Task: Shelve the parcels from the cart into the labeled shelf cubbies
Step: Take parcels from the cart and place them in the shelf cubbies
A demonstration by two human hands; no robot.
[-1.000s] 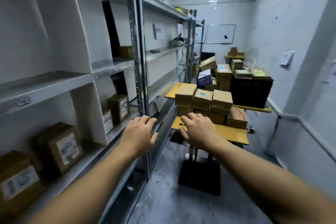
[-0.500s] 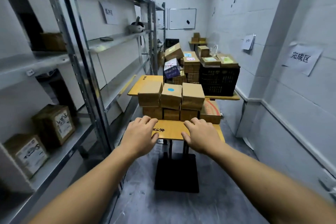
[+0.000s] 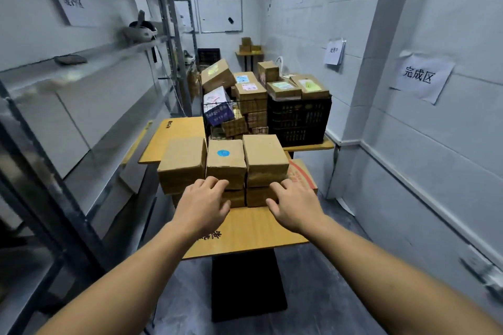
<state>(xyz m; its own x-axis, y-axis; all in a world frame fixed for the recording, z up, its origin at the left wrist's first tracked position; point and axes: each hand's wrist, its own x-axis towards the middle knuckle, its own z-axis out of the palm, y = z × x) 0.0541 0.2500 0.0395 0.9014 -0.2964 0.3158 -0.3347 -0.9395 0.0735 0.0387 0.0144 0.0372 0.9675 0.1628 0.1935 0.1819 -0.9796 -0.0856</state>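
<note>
Grey metal shelving [image 3: 81,68] runs along the left wall. To its right, the wooden-topped cart [image 3: 245,231] carries a two-layer stack of cardboard parcels [image 3: 182,163] at its far edge. The middle upper parcel [image 3: 231,164] bears a blue sticker. Farther back, a black crate [image 3: 299,119] holds more boxes. The left hand [image 3: 202,205] and right hand [image 3: 295,207] reach to the stack's near face, fingers loosely spread, grasping nothing.

Around me stand pale painted block walls [image 3: 313,22]; a white rectangular whiteboard [image 3: 220,15] hangs on the far one, a white paper sign [image 3: 420,77] to my right, grey dusty floor [image 3: 190,302] below.
</note>
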